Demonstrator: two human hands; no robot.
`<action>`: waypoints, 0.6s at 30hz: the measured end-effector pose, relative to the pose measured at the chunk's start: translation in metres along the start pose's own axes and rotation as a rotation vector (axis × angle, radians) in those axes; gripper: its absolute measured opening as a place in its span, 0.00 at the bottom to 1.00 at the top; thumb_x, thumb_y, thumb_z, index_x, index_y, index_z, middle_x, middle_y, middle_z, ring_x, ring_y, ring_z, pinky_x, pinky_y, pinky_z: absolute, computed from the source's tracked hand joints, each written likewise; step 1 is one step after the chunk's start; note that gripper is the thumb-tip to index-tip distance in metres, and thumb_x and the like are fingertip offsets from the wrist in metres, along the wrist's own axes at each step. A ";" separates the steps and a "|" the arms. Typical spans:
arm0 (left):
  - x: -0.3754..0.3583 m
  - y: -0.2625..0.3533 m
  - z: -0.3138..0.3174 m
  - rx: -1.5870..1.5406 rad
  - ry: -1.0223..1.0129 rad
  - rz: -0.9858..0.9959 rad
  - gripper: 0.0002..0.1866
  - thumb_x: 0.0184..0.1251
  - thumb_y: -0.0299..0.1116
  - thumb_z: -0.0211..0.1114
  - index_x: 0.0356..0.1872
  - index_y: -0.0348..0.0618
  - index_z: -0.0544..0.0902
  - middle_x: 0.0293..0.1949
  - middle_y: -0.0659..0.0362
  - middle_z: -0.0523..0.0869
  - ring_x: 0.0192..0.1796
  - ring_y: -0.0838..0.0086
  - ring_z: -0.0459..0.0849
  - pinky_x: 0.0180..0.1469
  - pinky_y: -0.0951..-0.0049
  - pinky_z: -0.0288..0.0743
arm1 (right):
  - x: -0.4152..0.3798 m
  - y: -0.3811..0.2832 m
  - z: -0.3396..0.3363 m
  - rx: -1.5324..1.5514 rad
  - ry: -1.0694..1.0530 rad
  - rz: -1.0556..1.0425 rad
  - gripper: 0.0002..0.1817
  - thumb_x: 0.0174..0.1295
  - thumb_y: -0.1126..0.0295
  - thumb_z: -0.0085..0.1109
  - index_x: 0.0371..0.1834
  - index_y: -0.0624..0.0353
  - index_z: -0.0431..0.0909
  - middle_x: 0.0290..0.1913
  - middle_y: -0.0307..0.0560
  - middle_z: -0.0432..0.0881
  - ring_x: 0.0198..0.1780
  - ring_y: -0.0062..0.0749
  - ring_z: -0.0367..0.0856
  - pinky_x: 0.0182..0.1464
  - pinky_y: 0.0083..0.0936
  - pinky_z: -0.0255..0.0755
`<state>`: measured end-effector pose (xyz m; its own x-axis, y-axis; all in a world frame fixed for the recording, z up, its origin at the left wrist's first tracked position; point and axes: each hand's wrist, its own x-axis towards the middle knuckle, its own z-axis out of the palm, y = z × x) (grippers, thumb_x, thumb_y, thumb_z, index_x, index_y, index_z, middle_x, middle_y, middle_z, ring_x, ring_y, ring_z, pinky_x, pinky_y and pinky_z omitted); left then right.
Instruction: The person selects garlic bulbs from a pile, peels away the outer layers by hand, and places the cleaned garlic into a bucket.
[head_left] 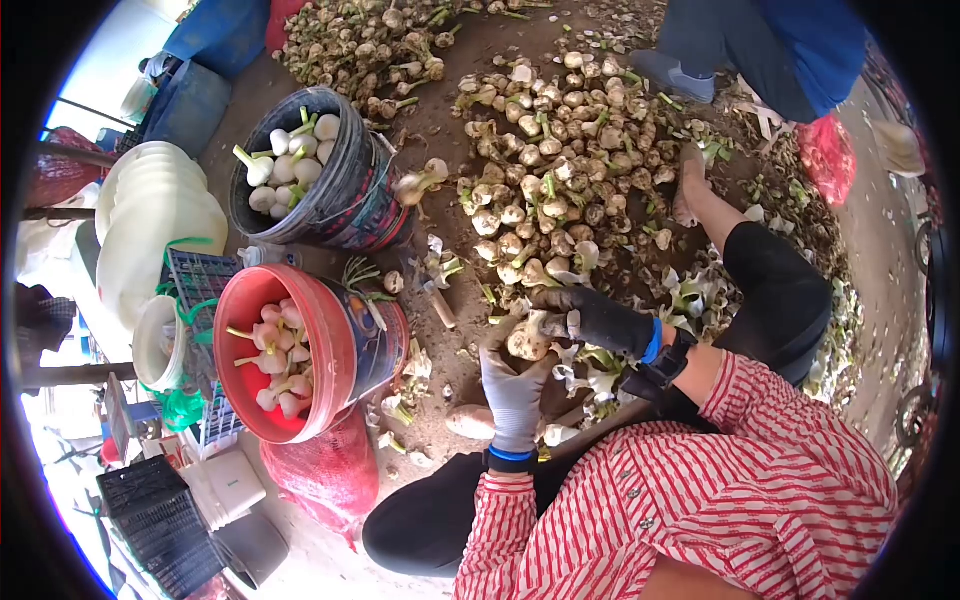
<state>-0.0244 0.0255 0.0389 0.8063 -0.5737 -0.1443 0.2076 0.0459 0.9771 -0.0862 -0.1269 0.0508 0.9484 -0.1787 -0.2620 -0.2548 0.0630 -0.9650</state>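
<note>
A dirt-covered garlic bulb [528, 343] is held between my two gloved hands, above the ground in front of my lap. My left hand [516, 395], in a grey glove, is closed around the bulb from below. From the right, my right hand [605, 320], in a dark glove, has its fingers closed at the bulb's stem side; whether it also grips a tool is hidden. Just beyond my hands spreads a large heap of unpeeled garlic [560, 180]. Peeled leaves and skins [695, 295] lie beside my right wrist.
To the left stand a red bucket [225, 350] with pinkish bulbs and a black bucket [240, 215] with white bulbs. A red mesh sack [325, 465] sits below them. Another person's trouser leg [735, 45] is at the upper right. A wooden stick [440, 305] lies near the buckets.
</note>
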 end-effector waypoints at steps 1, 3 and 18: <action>-0.002 0.004 0.001 -0.106 -0.016 -0.059 0.35 0.38 0.15 0.71 0.54 0.40 0.70 0.50 0.55 0.75 0.52 0.70 0.75 0.56 0.73 0.69 | -0.004 -0.007 0.000 0.112 -0.021 0.083 0.20 0.63 0.68 0.54 0.57 0.61 0.69 0.47 0.43 0.78 0.41 0.18 0.74 0.46 0.19 0.70; -0.007 0.016 0.004 -0.160 -0.046 -0.123 0.35 0.39 0.16 0.71 0.55 0.39 0.69 0.50 0.54 0.75 0.52 0.70 0.76 0.55 0.73 0.71 | -0.007 0.002 -0.004 0.255 -0.067 0.050 0.19 0.61 0.71 0.53 0.56 0.62 0.69 0.48 0.44 0.78 0.41 0.20 0.75 0.45 0.21 0.71; -0.022 0.004 0.000 -0.894 -0.189 -0.481 0.33 0.54 0.50 0.64 0.59 0.42 0.68 0.49 0.55 0.79 0.41 0.73 0.78 0.46 0.76 0.71 | -0.022 0.017 0.013 0.326 0.112 -0.072 0.14 0.50 0.81 0.53 0.41 0.59 0.77 0.35 0.50 0.80 0.37 0.37 0.80 0.39 0.27 0.72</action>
<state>-0.0410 0.0387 0.0464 0.4452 -0.8077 -0.3865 0.8832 0.3249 0.3382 -0.1089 -0.1090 0.0404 0.9306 -0.2995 -0.2105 -0.0966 0.3536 -0.9304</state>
